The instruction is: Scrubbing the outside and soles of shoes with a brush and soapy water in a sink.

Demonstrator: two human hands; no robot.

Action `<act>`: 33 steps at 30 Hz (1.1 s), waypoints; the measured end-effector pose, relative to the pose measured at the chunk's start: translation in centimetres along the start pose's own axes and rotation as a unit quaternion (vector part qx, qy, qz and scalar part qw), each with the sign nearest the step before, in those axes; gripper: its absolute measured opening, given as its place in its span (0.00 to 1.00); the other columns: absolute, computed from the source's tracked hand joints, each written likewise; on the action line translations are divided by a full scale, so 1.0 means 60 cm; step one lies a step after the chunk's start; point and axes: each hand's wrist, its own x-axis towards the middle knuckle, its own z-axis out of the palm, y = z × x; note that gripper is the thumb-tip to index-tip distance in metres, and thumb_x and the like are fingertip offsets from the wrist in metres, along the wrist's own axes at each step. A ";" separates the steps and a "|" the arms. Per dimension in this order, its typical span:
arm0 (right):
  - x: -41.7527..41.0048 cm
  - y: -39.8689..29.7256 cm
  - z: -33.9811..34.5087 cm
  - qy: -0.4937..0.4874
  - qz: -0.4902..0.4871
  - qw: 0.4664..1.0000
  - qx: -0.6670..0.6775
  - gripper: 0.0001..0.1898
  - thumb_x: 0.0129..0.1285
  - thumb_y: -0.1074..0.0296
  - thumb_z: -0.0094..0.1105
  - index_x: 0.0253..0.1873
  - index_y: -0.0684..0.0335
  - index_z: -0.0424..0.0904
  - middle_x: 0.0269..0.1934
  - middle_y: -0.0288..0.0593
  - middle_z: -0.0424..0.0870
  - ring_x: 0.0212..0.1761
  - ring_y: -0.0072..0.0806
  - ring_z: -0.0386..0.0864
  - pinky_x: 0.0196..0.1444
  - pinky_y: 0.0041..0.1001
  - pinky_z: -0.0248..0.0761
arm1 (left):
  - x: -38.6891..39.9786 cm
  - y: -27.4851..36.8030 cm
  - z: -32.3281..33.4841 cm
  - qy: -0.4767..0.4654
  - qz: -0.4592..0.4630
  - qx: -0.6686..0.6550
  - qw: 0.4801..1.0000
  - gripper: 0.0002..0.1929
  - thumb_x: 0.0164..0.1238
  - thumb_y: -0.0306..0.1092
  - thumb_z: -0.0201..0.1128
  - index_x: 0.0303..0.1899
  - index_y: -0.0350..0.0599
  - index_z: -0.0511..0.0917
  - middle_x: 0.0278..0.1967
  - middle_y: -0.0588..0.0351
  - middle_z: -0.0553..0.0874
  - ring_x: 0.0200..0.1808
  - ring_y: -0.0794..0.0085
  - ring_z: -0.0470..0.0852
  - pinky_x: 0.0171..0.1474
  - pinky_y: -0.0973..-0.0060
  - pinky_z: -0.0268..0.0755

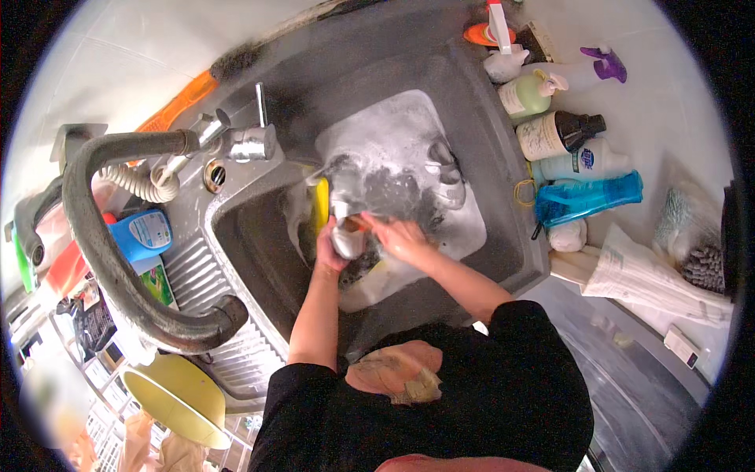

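Note:
My left hand (331, 247) grips a white shoe (348, 241) over the sink, its opening turned up. My right hand (402, 237) reaches to the shoe's opening, its fingers closed on something small and orange (356, 223), perhaps a brush; most of that thing is hidden. A second pale shoe (446, 182) lies to the right in a white basin (472, 227) of foamy water. The basin stands tilted inside the dark sink. Left of the held shoe, a yellow object (321, 203) rests at the basin's edge.
A thick curved faucet (109, 253) arches at the left above a ribbed drainboard (197, 271). Spray and pump bottles (525, 97), with a blue bottle (590, 197), line the right side. An orange-handled brush (183, 101) lies behind the faucet. A yellow bowl (177, 398) is at lower left.

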 end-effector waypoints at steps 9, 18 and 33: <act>-0.022 -0.011 0.048 0.084 -0.039 0.995 0.040 0.30 0.70 0.59 0.52 0.75 0.29 0.56 0.29 0.58 0.82 0.24 0.52 0.81 0.29 0.48 0.75 | -0.002 0.040 -0.031 0.036 -0.090 0.258 0.961 0.39 0.61 0.65 0.64 0.64 0.44 0.71 0.56 0.49 0.82 0.57 0.60 0.81 0.56 0.58 0.76; -0.046 0.142 0.000 -0.028 0.090 0.996 0.003 0.19 0.70 0.56 0.49 0.64 0.34 0.74 0.38 0.49 0.85 0.36 0.48 0.83 0.39 0.44 0.75 | 0.017 0.011 -0.025 0.242 0.235 0.659 0.673 0.41 0.41 0.43 0.83 0.59 0.35 0.75 0.53 0.47 0.83 0.51 0.60 0.83 0.57 0.68 0.73; 0.022 -0.022 0.027 0.127 0.084 0.971 0.184 0.35 0.70 0.65 0.49 0.78 0.47 0.46 0.28 0.58 0.82 0.28 0.54 0.82 0.32 0.50 0.74 | -0.037 -0.032 0.024 0.017 0.104 0.354 0.929 0.36 0.51 0.14 0.62 0.68 0.37 0.68 0.57 0.54 0.81 0.57 0.67 0.80 0.60 0.71 0.71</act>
